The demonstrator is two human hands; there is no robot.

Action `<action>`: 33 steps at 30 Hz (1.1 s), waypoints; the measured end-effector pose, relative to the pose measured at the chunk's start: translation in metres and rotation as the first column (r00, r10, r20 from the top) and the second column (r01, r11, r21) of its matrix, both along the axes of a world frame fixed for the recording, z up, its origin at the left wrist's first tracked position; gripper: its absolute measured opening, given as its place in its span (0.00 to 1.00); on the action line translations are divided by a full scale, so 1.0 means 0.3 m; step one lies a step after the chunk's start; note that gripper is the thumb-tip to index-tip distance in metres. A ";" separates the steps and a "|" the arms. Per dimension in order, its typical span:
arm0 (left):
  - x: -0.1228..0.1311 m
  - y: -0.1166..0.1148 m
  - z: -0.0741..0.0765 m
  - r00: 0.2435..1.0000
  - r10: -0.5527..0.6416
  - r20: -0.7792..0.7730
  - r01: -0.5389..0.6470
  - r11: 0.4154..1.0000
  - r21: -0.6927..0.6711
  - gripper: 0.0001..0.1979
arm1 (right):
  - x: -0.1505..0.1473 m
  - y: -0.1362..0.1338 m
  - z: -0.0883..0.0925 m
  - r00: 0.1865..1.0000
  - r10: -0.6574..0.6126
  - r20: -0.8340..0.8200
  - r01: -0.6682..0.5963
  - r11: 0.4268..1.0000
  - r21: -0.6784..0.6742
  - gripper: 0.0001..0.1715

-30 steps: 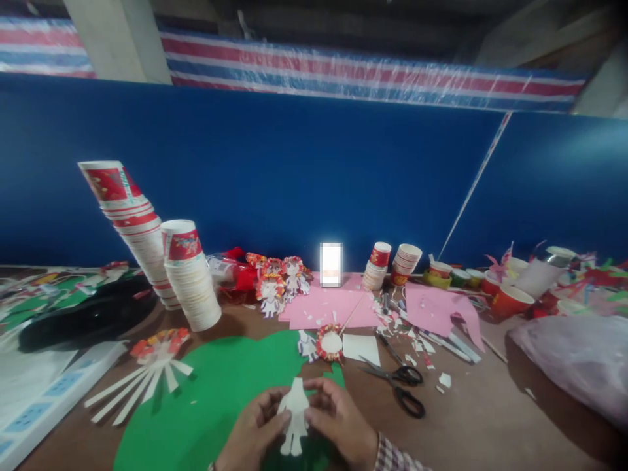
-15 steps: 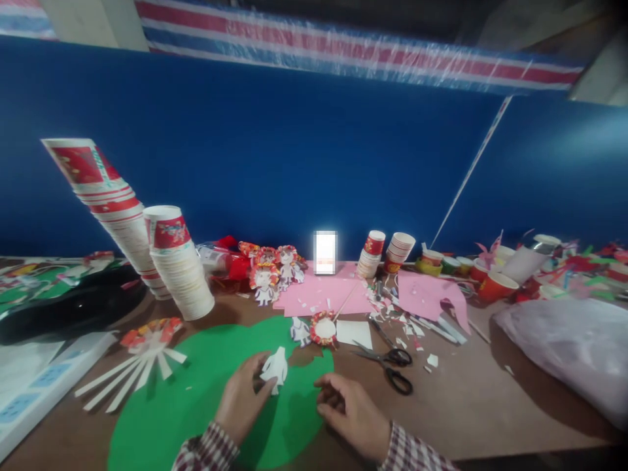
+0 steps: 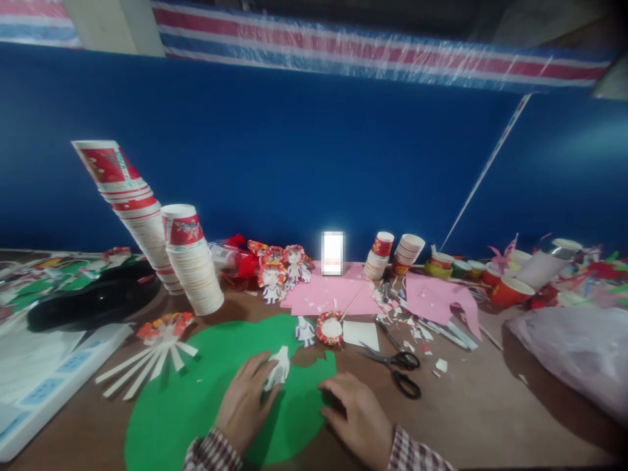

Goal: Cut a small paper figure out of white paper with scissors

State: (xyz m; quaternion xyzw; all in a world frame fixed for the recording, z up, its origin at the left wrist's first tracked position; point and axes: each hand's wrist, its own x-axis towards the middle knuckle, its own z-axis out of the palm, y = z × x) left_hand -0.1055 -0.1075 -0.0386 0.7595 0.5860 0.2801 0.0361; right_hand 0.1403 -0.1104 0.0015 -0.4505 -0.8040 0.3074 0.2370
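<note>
In my left hand (image 3: 248, 400) is a small white paper cutout (image 3: 279, 369) shaped like a figure, pinched at its left edge between thumb and fingers. Over the right side of the green sheet (image 3: 196, 366), my right hand (image 3: 356, 409) hovers with curved fingers, the thumb apart from them and nothing visible between. Just beyond the hands lie another paper figure with drawn outlines (image 3: 305, 331) and a ring of red and yellow cup paper (image 3: 330, 328). Black-handled scissors (image 3: 400, 366) rest open to the right of the ring, near a white paper piece (image 3: 362, 335).
Tall paper cup stacks (image 3: 193, 268) stand at the left, beside a cut cup fanned into strips (image 3: 164, 340). Finished-looking paper figures (image 3: 275, 281) stand behind, near pink sheets (image 3: 328, 294). Paper scraps (image 3: 412, 330) litter the right, before a translucent plastic bag (image 3: 569, 353).
The view has swung slightly left, so everything sits further right. The cutout in my left hand has turned and tilted a little. My right hand's fingers have uncurled somewhat.
</note>
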 end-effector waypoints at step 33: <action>0.097 0.052 0.090 0.967 0.227 0.112 -0.164 0.898 -0.408 0.06 | 0.383 0.102 -0.006 0.736 -0.401 0.546 0.212 0.902 0.377 0.16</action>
